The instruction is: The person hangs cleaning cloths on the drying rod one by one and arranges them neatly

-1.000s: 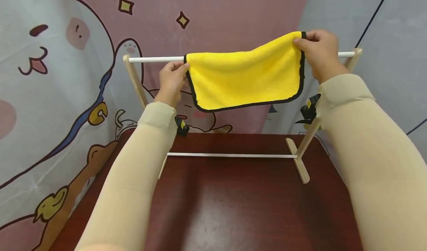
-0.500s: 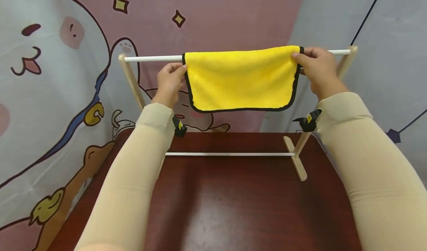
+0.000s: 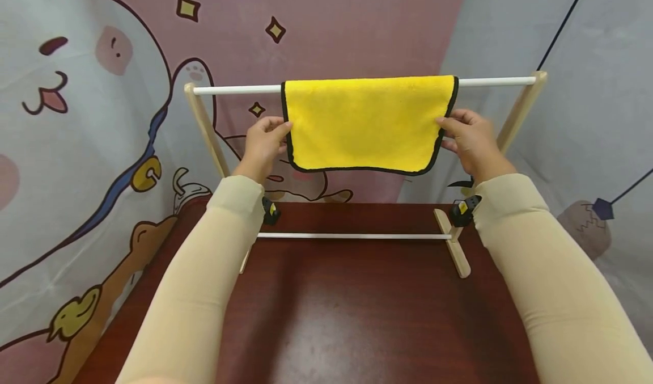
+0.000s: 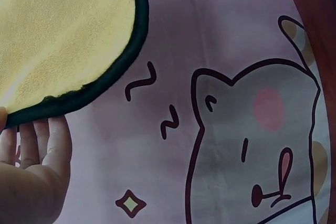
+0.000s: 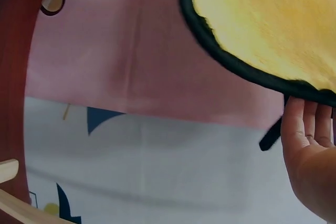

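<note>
A yellow towel [image 3: 367, 123] with a black border hangs over the white top bar [image 3: 495, 81] of a wooden rack. My left hand [image 3: 261, 146] pinches its left edge a little below the bar, thumb in front and fingers behind. On the opposite side my right hand [image 3: 474, 140] pinches the right edge at about the same height. In the left wrist view the fingers [image 4: 56, 142] reach behind the dark border. The right wrist view shows the other hand [image 5: 310, 156] at the towel's border, its thumb out of sight.
The rack's wooden posts [image 3: 521, 112] stand at either side, with feet [image 3: 453, 245] on a dark red-brown table [image 3: 357, 316]. A white lower bar [image 3: 352, 236] joins them. Behind hangs a cartoon-printed backdrop [image 3: 357, 26].
The towel's raised right corner has come down, so its top lies along the bar. Both hands have slid down the side edges, the right one farther.
</note>
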Tool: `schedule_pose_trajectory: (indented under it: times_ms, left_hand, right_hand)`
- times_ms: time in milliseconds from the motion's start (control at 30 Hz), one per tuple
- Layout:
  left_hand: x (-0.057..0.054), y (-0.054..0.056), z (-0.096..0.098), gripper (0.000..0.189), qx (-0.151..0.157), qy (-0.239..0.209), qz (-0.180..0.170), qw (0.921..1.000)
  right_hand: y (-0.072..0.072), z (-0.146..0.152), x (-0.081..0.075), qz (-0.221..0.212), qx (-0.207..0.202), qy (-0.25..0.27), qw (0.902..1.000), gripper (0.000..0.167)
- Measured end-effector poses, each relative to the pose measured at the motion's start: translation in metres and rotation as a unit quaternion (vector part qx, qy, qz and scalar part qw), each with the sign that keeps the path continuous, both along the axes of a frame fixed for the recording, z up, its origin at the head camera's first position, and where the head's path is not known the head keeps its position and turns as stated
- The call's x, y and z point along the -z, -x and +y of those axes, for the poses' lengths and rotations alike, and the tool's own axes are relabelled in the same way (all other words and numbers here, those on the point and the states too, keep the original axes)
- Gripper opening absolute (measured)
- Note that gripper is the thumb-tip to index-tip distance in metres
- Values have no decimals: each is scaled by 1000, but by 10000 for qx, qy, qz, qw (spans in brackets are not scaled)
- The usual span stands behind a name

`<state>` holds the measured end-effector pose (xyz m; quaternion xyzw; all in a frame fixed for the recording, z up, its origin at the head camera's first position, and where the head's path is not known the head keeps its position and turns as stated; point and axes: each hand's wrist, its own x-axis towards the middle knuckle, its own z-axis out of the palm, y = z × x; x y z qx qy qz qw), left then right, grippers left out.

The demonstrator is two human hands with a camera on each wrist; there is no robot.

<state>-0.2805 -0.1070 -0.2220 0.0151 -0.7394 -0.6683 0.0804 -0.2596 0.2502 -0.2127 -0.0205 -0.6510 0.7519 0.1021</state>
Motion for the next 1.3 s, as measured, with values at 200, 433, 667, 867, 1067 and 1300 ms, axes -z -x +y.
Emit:
schedule_pose_trajectory:
  times_ms: [200, 433, 667, 867, 1067, 1300]
  left_hand:
    - [-2, -2, 0, 23, -139, -307, 272, 9991]
    - [-11, 2, -3, 16, -311, -647, 434, 9965]
    - [-17, 6, -5, 19, -480, -674, 238, 9963]
    - [-15, 9, -5, 23, -457, -571, 156, 9972]
    - [-11, 9, -7, 28, -449, -489, 253, 9975]
    - [4, -2, -20, 40, -302, 666, 667, 9951]
  right_hand:
    - [3, -4, -3, 0, 307, -315, 9990, 21]
    - [8, -7, -26, 25, 523, -208, 9984, 23]
    - [12, -11, -32, -15, 625, -147, 9979, 21]
    - [13, -13, -26, -101, 683, -332, 9971, 26]
    - [13, -14, -24, -126, 666, -453, 9967, 30]
    - [3, -4, -8, 342, 711, -2716, 9592, 54]
